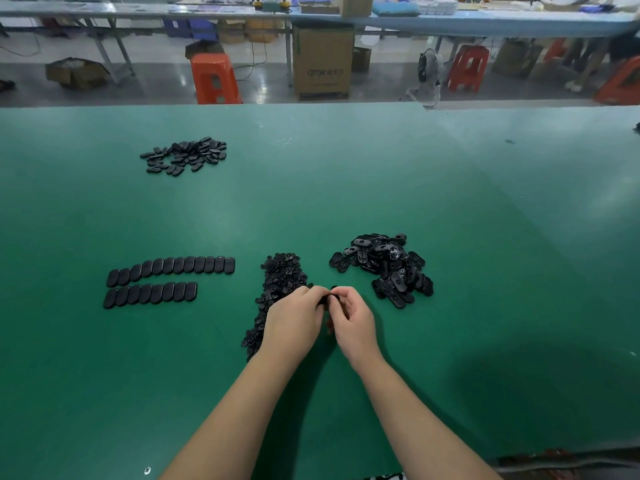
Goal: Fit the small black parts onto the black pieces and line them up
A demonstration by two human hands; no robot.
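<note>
Over the green table (346,174), the left hand (294,320) and right hand (353,320) meet, their curled fingertips pinching one black piece (327,299) between them. It sits between the strip of small black parts (277,289) and the heap of loose pieces (384,265). Two neat rows (166,278) of finished pieces lie to the left, well apart.

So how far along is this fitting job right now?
Done: two rows of lined-up pieces at left, the near row shorter. In hand: left hand and right hand pinch one black piece. Left: the pile of small parts and pile of loose pieces.
</note>
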